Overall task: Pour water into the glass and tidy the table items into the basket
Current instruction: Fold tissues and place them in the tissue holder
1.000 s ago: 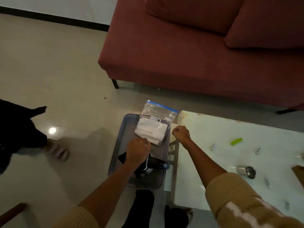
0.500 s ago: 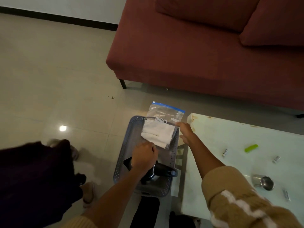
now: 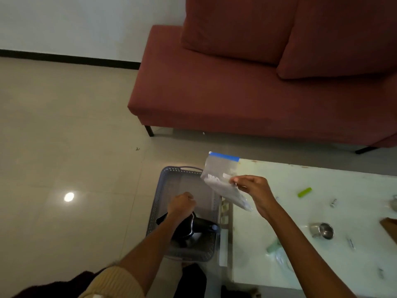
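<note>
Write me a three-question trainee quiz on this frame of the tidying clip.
1. True or false: the plastic bag lies flat in the basket.
2. Which does the right grip hold: A the metal cup, B the plastic bag, C the green stick?
3. Fill in: the left grip holds a black jug that sits inside the ____.
Key: 1 false; 2 B; 3 basket.

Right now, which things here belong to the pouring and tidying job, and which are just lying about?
Job: basket, black jug in left hand, plastic bag in right hand, steel cup, green stick, table.
Lying about: sofa, cushion.
</note>
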A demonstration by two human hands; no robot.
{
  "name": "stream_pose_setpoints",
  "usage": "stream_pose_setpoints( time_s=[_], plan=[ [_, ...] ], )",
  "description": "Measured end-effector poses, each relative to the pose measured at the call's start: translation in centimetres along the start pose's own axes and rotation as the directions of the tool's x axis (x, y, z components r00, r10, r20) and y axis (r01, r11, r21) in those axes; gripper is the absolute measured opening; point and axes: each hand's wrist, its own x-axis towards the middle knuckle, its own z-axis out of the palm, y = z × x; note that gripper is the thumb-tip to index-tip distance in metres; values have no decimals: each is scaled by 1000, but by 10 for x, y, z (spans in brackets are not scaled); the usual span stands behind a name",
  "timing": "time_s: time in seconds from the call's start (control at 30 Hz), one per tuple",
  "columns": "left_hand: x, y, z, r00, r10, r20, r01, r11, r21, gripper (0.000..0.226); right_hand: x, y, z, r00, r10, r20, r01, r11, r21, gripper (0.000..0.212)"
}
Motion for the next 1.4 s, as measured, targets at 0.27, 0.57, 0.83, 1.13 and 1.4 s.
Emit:
stream_pose_setpoints(
  time_s=[0.27,0.57,0.83,1.13,1.4],
  plan=[
    [-42,112,2,967,196,163,-60,795,-603,40,-61,12,-106,997,11,-80,37,817,576,26],
    [-90,218,111,924,317,214,-28,614,-789,8,-96,85,-265,981,180,71,-160,546,822,31],
    [-132,275,186,815,350,462,48,753,-656,23,-118,136,-373,902,242,357,-430,551,715,59],
    [-148,283,207,830,260,494,-112,944,-309,21,-132,153,-381,934,276,226,-355,786,506,23],
    [-153,263,203,799,211,563,44,914,-404,36,-141,157,-412,978,208,12,-176,791,586,20]
  ],
)
